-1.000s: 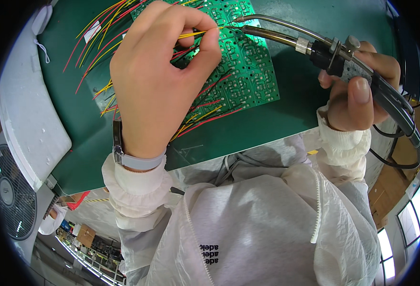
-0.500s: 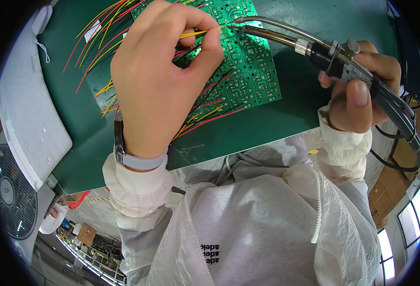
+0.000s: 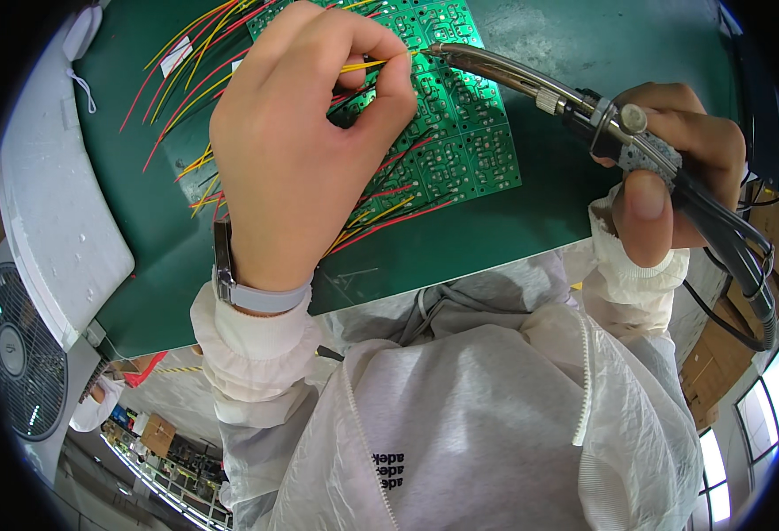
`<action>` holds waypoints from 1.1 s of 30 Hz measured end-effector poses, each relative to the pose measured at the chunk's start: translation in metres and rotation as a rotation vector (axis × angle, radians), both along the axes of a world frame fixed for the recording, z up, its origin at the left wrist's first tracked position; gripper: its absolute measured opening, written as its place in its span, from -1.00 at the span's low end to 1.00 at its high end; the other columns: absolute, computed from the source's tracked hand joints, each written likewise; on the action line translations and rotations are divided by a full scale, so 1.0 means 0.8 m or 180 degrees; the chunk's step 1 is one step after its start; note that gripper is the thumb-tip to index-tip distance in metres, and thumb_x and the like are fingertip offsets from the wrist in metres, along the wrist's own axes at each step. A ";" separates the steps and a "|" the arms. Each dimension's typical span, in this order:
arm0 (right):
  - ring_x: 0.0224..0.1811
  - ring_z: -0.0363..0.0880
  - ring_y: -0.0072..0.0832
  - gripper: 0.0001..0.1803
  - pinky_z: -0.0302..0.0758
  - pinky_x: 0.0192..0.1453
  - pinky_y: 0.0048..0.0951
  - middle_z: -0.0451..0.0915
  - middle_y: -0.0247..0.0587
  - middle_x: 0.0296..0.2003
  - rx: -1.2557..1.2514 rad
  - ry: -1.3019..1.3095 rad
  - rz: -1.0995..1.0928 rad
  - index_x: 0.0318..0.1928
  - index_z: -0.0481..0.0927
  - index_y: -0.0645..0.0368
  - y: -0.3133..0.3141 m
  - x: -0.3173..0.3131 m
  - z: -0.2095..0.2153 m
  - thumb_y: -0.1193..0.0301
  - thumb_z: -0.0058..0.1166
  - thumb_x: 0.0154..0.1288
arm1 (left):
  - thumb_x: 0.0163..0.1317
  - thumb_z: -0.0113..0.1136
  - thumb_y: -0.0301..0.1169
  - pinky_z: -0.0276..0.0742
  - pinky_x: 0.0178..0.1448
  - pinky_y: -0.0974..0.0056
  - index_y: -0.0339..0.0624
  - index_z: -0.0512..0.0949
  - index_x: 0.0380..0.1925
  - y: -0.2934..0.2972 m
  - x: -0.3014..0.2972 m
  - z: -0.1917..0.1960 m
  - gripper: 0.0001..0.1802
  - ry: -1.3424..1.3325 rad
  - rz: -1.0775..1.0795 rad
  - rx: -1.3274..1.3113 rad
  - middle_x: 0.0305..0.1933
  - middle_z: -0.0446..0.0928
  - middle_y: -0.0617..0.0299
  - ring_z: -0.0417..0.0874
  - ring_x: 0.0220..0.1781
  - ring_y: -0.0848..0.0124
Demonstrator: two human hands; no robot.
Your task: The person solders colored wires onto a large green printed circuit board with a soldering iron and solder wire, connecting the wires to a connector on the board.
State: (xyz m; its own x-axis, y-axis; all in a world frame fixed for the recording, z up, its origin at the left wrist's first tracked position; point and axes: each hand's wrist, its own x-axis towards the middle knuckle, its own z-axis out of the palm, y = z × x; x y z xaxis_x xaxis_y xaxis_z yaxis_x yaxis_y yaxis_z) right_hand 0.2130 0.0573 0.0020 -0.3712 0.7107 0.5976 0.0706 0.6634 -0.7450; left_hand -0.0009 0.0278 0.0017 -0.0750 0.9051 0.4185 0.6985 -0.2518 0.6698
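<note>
A green panel of circuit boards (image 3: 493, 161) lies on the table, partly covered by my left hand (image 3: 287, 146). Thumb and forefinger of that hand pinch a yellow wire (image 3: 364, 65), its end at the board's solder pads. My right hand (image 3: 694, 146) grips a soldering iron (image 3: 504, 74) with a thin metal feed tube along its shaft. The iron's tip reaches the board close to the wire's end; whether they touch is too small to tell. Several red, yellow and black wires (image 3: 196, 75) fan out from the panel, left of my hand and beneath it.
The green tabletop (image 3: 389, 257) ends just in front of my body. A white curved panel (image 3: 53, 195) borders the left side, above a fan (image 3: 22, 350). From the iron a thick black cable (image 3: 752, 281) hangs at the right, near a dark device (image 3: 765, 115).
My right hand has turned the soldering iron, so its feed tube now lies over the shaft. The iron's handle has shifted slightly left and nearer to me. My left hand has barely moved.
</note>
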 end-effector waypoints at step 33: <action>-0.66 0.43 -0.48 -0.63 0.39 -0.60 -0.59 0.47 -0.01 -0.53 -0.0031 0.0723 -0.0637 -0.24 0.34 0.36 0.000 -0.011 -0.004 0.31 0.09 0.09 | -0.02 0.18 -0.61 0.35 -0.38 0.51 -0.27 0.49 -0.47 0.009 -0.017 0.007 -0.91 0.0199 -0.0529 -0.0183 -0.48 0.45 0.30 0.43 -0.50 0.59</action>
